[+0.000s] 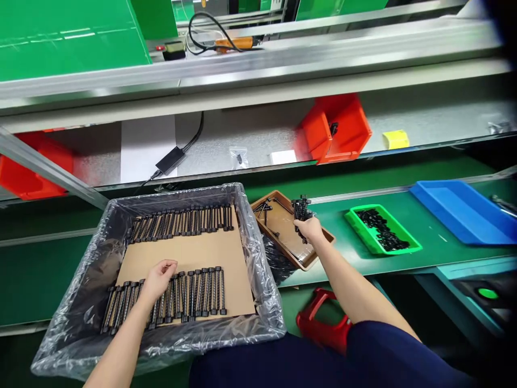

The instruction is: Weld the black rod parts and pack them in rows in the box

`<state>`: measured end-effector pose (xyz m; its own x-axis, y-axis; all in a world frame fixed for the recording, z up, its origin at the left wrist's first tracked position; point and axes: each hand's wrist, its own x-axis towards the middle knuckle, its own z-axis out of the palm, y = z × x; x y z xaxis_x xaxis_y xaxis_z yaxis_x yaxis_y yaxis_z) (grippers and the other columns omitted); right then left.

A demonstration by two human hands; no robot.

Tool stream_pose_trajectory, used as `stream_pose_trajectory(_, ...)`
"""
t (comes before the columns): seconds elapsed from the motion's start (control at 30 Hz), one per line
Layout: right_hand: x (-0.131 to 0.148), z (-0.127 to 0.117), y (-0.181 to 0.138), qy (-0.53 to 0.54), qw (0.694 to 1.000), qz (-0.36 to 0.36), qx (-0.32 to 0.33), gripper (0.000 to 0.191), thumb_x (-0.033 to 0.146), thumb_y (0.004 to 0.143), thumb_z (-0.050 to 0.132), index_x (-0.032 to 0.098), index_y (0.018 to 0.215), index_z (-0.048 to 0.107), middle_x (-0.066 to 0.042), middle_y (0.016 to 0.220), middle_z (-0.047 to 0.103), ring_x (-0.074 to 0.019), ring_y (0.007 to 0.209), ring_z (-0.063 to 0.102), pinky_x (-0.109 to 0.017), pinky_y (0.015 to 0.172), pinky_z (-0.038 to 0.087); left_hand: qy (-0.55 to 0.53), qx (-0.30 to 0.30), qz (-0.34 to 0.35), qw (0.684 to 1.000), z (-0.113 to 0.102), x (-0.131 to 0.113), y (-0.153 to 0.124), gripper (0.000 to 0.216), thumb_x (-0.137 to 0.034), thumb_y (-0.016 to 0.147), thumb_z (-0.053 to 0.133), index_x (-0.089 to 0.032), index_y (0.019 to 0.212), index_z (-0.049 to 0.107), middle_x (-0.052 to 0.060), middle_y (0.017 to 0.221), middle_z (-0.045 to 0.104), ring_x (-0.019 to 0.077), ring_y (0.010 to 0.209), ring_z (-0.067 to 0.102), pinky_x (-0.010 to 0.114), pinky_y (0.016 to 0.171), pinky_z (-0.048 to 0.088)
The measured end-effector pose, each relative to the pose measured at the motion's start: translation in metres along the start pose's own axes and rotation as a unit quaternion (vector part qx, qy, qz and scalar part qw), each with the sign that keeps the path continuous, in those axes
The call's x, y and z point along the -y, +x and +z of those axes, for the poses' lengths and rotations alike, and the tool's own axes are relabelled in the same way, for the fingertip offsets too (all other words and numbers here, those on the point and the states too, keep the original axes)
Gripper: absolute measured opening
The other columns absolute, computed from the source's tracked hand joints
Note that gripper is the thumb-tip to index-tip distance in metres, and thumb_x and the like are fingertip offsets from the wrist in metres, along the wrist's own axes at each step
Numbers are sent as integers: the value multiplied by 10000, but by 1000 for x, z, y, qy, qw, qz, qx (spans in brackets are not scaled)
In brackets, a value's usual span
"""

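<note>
My right hand (310, 228) grips a bunch of black ribbed rods with thick end caps (301, 207), above a brown tray (277, 196). A few similar rods (264, 207) lie loose in that tray. My left hand (159, 277) is over the near row of rods (197, 293) in a large plastic-lined box (266, 302). Its fingers are curled together; whatever is between them, if anything, is hidden. Brown cardboard (186, 253) lies under the rods. A second row of rods (181, 222) runs along the far side of the box.
Right of the brown tray are a green tray of small black parts (382, 229) and a blue tray (464, 210). A red stool-like frame (323, 318) stands below. The shelf above holds a red bin (339, 129) and a black adapter (170, 160).
</note>
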<state>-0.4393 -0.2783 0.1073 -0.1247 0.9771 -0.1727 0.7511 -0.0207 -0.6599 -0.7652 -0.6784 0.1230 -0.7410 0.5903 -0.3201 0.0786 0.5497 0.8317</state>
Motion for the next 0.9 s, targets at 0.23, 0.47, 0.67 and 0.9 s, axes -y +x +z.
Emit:
stream_pose_trajectory(0.23,116,-20,-137,144,956,-218,133,156,249,627,646,151,723,573,12,628,546,-130,561,482,-228,498,388,-202,189,45,960,26,-59,-28,485,-409,674,761,-140,1065,661,160,1097,675,262,1050,615,404,934,460)
stream_pose_trajectory(0.47,171,94,-260,123,882,-315,328,337,173,639,634,180,976,618,-40,906,669,-218,796,617,-300,704,481,-413,309,-35,856,33,-68,-53,552,-291,642,812,-153,1146,633,154,1195,643,295,1137,578,430,975,439)
stream_pose_trajectory(0.67,172,142,-297,141,891,-313,297,526,263,753,632,180,1263,532,-124,1222,586,-278,1140,537,-416,962,428,-480,174,-99,854,13,-39,-32,375,-269,596,835,-129,920,708,96,938,733,241,945,662,402,956,461)
stream_pose_trajectory(0.9,163,157,-297,216,916,-253,226,220,240,820,528,201,988,664,-66,1030,681,-219,972,613,-386,910,455,-469,208,-70,855,5,-29,-20,344,-222,546,855,-126,846,717,83,900,738,230,933,664,385,951,462)
